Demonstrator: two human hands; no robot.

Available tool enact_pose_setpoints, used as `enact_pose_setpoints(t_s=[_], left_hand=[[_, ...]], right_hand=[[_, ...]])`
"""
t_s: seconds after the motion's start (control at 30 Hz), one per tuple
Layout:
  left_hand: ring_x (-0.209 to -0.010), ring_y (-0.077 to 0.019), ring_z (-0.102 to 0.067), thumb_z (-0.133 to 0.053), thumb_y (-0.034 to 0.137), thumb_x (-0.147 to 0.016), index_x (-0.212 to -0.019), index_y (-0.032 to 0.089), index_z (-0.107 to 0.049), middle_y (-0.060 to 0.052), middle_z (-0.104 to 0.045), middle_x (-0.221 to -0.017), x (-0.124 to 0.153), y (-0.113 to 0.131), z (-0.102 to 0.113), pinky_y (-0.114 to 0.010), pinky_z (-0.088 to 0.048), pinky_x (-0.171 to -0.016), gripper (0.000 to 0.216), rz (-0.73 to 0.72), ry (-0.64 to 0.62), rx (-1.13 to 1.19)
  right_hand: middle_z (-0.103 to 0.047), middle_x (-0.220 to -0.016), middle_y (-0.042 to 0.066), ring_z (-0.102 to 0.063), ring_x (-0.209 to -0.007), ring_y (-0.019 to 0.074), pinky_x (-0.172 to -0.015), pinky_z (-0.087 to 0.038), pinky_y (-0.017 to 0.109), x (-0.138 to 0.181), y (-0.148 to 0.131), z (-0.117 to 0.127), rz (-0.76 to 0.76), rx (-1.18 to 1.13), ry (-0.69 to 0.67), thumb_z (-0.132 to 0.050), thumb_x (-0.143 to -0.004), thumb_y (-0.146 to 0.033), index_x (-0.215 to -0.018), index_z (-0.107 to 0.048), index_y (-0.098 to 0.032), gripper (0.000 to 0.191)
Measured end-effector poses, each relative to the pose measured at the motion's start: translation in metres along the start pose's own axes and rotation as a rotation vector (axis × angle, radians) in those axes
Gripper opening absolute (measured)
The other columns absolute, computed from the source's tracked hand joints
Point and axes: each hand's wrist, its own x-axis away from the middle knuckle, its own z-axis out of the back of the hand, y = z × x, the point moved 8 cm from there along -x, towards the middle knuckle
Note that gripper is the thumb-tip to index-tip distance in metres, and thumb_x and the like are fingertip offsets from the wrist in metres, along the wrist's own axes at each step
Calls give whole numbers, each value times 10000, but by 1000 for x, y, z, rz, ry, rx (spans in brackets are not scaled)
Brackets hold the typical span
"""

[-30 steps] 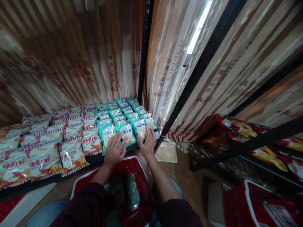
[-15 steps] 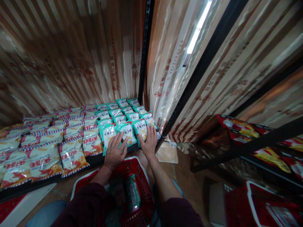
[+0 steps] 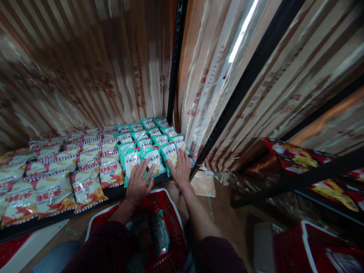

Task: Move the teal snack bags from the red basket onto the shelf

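Rows of teal snack bags (image 3: 143,138) lie flat at the right end of a low black shelf (image 3: 113,192). My left hand (image 3: 138,182) rests open, fingers spread, on the front teal bags (image 3: 153,159). My right hand (image 3: 181,169) lies flat and open on the rightmost front teal bag (image 3: 170,153), beside the shelf's black upright post (image 3: 210,142). Both forearms reach forward over a red shopping basket (image 3: 163,212) that holds more packets.
Red, white and blue striped snack bags (image 3: 85,185) fill the shelf to the left. Brown striped film backs the shelving. A second rack with red and yellow bags (image 3: 295,157) stands at the right. Another red basket (image 3: 318,246) and a flat tan packet (image 3: 203,184) lie on the floor.
My right hand has slid a little up and to the right over the rightmost teal bag. My left hand has barely moved. The view has shifted slightly.
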Motion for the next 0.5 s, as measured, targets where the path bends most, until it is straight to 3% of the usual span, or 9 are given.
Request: enact_pose_setpoints(t_s=[0.5], left_hand=[[-1394,-279,-272,-520,217,-839,-1349,203,-456,-129,-422,-1439,1,0,3,-466,-299,-1092,514,-8,26,23]], right_hand=[[-363,-1463,153,-275,-1372,284,-1076,-280,482,7,-2,4,12,17,20,-456,-870,-501,-1430,-306,-154,676]])
